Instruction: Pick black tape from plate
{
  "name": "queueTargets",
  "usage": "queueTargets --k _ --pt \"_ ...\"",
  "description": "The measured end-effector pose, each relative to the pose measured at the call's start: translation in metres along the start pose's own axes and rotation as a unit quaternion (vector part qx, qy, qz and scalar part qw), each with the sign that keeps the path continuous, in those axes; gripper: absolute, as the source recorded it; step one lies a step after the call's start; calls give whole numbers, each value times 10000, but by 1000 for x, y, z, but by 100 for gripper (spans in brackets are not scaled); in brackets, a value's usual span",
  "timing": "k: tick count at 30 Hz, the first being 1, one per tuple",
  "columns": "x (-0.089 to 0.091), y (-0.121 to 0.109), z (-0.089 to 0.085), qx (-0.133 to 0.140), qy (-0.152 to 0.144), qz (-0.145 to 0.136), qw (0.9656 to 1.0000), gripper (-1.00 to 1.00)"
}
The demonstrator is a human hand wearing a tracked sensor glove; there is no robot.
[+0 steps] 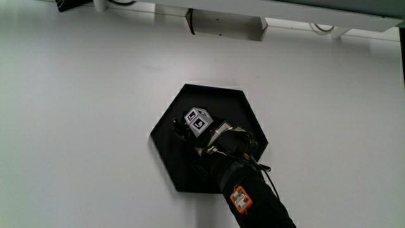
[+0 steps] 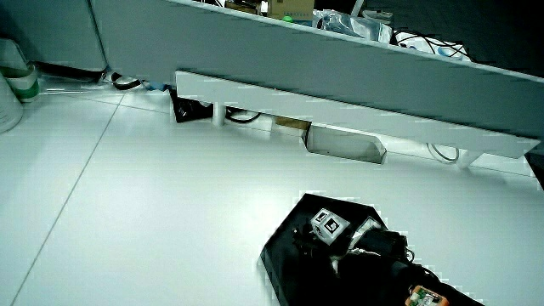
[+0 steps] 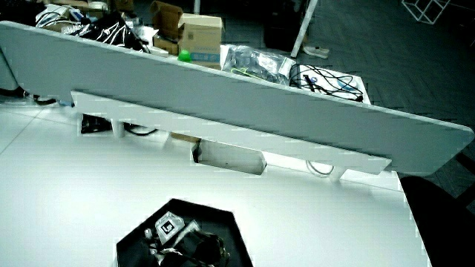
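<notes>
A black hexagonal plate (image 1: pixel 215 101) lies on the white table, and it shows in both side views (image 2: pixel 340 208) (image 3: pixel 204 211). The gloved hand (image 1: pixel 199 130) is low over the plate's middle, with the patterned cube on its back facing up. Its forearm reaches in from the person's edge of the table. The hand also appears in both side views (image 2: pixel 330 234) (image 3: pixel 174 233), down on the plate. I cannot make out the black tape against the black plate and glove; the hand covers the spot where it would lie.
A low grey partition (image 2: pixel 340 76) runs along the table's edge farthest from the person. A pale box (image 1: pixel 224 25) and cables (image 2: pixel 442 153) sit at its foot. A white container (image 2: pixel 10 85) stands near the partition's end.
</notes>
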Motion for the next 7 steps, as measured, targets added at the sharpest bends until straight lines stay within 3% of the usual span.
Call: queueTargets --k 3,6,7 --pt "9 -20 13 462 208 -31 9987 100" --pt "19 -41 19 941 448 -58 9945 100" --pt "22 -48 19 1114 464 -231 9924 100"
